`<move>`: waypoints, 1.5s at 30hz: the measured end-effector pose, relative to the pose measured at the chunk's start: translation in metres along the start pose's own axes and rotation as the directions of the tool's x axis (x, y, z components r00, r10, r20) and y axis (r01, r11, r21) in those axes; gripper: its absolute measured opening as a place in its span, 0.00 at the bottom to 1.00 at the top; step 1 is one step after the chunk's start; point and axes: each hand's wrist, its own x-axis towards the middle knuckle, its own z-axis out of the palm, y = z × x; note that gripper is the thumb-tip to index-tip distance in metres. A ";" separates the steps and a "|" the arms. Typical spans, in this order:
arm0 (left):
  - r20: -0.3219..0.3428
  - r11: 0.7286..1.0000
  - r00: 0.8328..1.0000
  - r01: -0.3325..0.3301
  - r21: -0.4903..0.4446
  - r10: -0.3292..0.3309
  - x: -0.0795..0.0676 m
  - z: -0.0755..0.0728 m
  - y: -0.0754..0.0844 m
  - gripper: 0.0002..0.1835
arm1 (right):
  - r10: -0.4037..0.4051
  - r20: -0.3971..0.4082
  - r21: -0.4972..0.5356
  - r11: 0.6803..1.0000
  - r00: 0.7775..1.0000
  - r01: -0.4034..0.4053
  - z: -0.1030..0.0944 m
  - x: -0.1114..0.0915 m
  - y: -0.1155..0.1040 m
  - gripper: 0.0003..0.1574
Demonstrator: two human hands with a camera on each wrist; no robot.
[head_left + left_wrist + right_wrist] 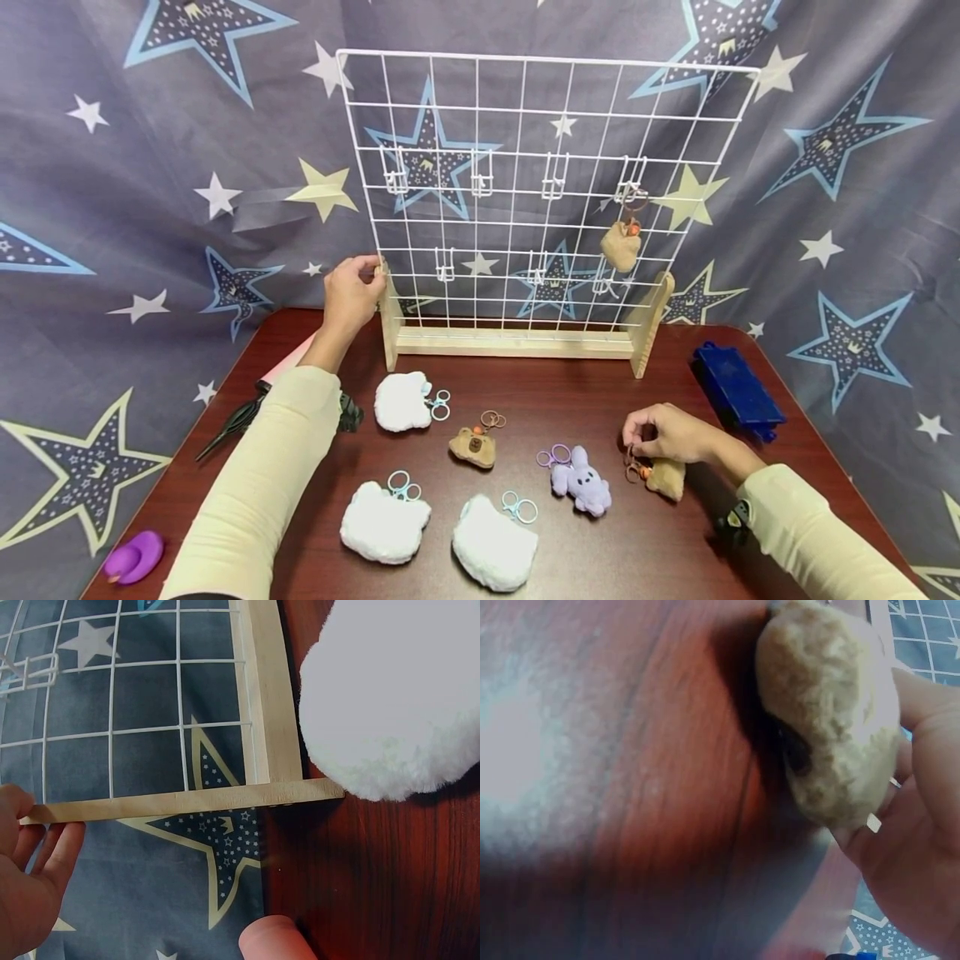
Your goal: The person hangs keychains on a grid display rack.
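My left hand pinches the top of the left wooden upright of a white wire grid rack. On the right, my right hand pinches the ring end of a brown plush keychain, which is just above or touching the tabletop. The right wrist view shows its furry body close up beside the fingers. A similar brown plush keychain hangs from an upper right hook. Between the hands lie a brown bear keychain and a lilac plush keychain.
Three white plush keychains lie on the dark red table. A blue box sits at the right, a purple toy duck at the front left. Behind the left arm is a pink-and-black object. Several hooks are on the grid.
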 end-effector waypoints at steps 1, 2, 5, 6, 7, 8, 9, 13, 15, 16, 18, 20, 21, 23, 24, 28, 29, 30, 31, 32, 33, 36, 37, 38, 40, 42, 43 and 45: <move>0.000 1.000 1.000 -0.001 -0.001 0.001 0.000 0.000 0.000 0.15 | -0.002 0.001 0.015 1.000 1.000 0.002 -0.001 -0.001 -0.001 0.13; -0.001 1.000 1.000 -0.001 -0.003 0.001 0.000 0.000 0.000 0.15 | -0.001 0.001 0.032 0.999 1.000 0.001 -0.002 -0.001 -0.001 0.13; -0.002 1.000 1.000 0.002 -0.009 -0.002 -0.001 0.000 0.001 0.15 | 0.007 0.000 0.073 0.997 1.000 -0.007 -0.006 -0.003 -0.004 0.13; -0.002 1.000 1.000 0.004 -0.009 -0.004 -0.001 0.000 0.002 0.15 | 0.011 -0.001 0.088 0.996 1.000 -0.011 -0.007 -0.004 -0.004 0.13; -0.004 1.000 1.000 0.005 -0.009 -0.005 -0.001 0.000 0.002 0.15 | 0.014 -0.002 0.101 0.995 1.000 -0.014 -0.008 -0.004 -0.005 0.13; -0.003 1.000 1.000 0.009 -0.010 -0.009 0.000 0.000 0.002 0.15 | 0.016 -0.006 0.115 0.993 1.000 -0.016 -0.009 -0.005 -0.006 0.13; -0.003 1.000 1.000 0.010 -0.009 -0.010 0.000 0.001 0.002 0.15 | 0.018 -0.009 0.128 0.992 1.000 -0.016 -0.009 -0.005 -0.007 0.14; -0.007 1.000 1.000 0.010 -0.007 -0.010 0.000 0.001 0.002 0.15 | 0.017 -0.033 0.171 0.985 0.999 -0.011 -0.012 -0.004 -0.009 0.15; -0.009 1.000 1.000 0.009 -0.006 -0.009 0.000 0.002 0.002 0.15 | 0.010 -0.051 0.160 0.987 0.999 -0.002 -0.013 -0.003 -0.009 0.14; -0.009 1.000 1.000 0.009 -0.005 -0.009 0.000 0.001 0.001 0.15 | 0.007 -0.061 0.149 0.989 0.998 0.002 -0.015 -0.002 -0.010 0.14; -0.007 1.000 1.000 0.009 -0.003 -0.009 0.000 0.001 0.001 0.15 | 0.007 -0.085 0.125 0.992 0.996 0.004 -0.017 0.000 -0.012 0.13; 0.000 1.000 1.000 0.015 -0.003 -0.015 0.000 0.001 0.001 0.15 | 0.005 -0.108 0.110 0.994 0.994 0.007 -0.020 0.002 -0.014 0.13; 0.004 1.000 1.000 0.018 -0.003 -0.018 0.000 0.000 0.001 0.15 | 0.005 -0.122 0.107 0.994 0.993 0.009 -0.022 0.003 -0.015 0.14; 0.007 1.000 1.000 0.022 -0.004 -0.022 0.000 0.000 0.000 0.15 | 0.005 -0.155 0.101 0.995 0.988 0.011 -0.024 0.005 -0.018 0.14; 0.008 1.000 1.000 0.024 -0.002 -0.024 0.000 0.000 0.000 0.15 | 0.005 -0.171 0.100 0.995 0.985 0.013 -0.025 0.007 -0.019 0.14; 0.004 1.000 1.000 0.022 -0.002 -0.022 0.000 0.000 0.000 0.15 | 0.030 -0.223 0.128 0.992 0.974 -0.002 -0.029 0.012 -0.027 0.15; 0.004 1.000 1.000 0.022 -0.002 -0.022 0.000 0.000 0.000 0.15 | 0.040 -0.232 0.137 0.991 0.972 -0.008 -0.030 0.013 -0.028 0.15; 0.005 1.000 1.000 0.022 0.001 -0.022 0.000 0.001 0.000 0.15 | 0.048 -0.241 0.144 0.989 0.969 -0.013 -0.030 0.014 -0.030 0.15; 0.007 1.000 1.000 0.023 0.002 -0.023 0.000 0.001 0.000 0.15 | 0.057 -0.249 0.151 0.988 0.967 -0.019 -0.031 0.015 -0.031 0.15; 0.009 1.000 1.000 0.026 0.004 -0.026 0.000 0.001 0.000 0.15 | 0.065 -0.260 0.153 0.988 0.963 -0.026 -0.032 0.017 -0.033 0.15; 0.013 1.000 0.999 0.030 0.002 -0.030 0.000 0.002 0.001 0.15 | 0.072 -0.272 0.147 0.989 0.960 -0.032 -0.034 0.018 -0.034 0.14; 0.014 0.999 0.999 0.034 0.003 -0.034 0.000 0.002 0.001 0.15 | 0.078 -0.311 0.147 0.989 0.947 -0.033 -0.038 0.024 -0.039 0.14; 0.013 0.999 0.999 0.036 0.003 -0.036 0.000 0.002 0.001 0.15 | 0.081 -0.323 0.148 0.988 0.943 -0.034 -0.039 0.026 -0.041 0.14; 0.013 0.999 0.999 0.036 0.002 -0.036 0.000 0.001 0.001 0.15 | 0.081 -0.334 0.150 0.988 0.939 -0.032 -0.041 0.028 -0.042 0.15; 0.010 0.999 0.999 0.033 0.000 -0.033 0.000 0.001 0.001 0.15 | 0.076 -0.352 0.149 0.988 0.933 -0.024 -0.045 0.033 -0.046 0.15; 0.011 1.000 0.999 0.031 0.001 -0.031 0.000 0.000 0.001 0.15 | 0.073 -0.367 0.141 0.990 0.927 -0.022 -0.048 0.037 -0.050 0.15; 0.011 1.000 0.999 0.030 0.001 -0.030 0.000 0.000 0.000 0.15 | 0.069 -0.373 0.134 0.991 0.925 -0.020 -0.050 0.039 -0.052 0.14; 0.011 1.000 0.999 0.030 0.000 -0.030 0.000 0.000 0.000 0.15 | 0.056 -0.384 0.112 0.994 0.922 -0.014 -0.053 0.043 -0.056 0.15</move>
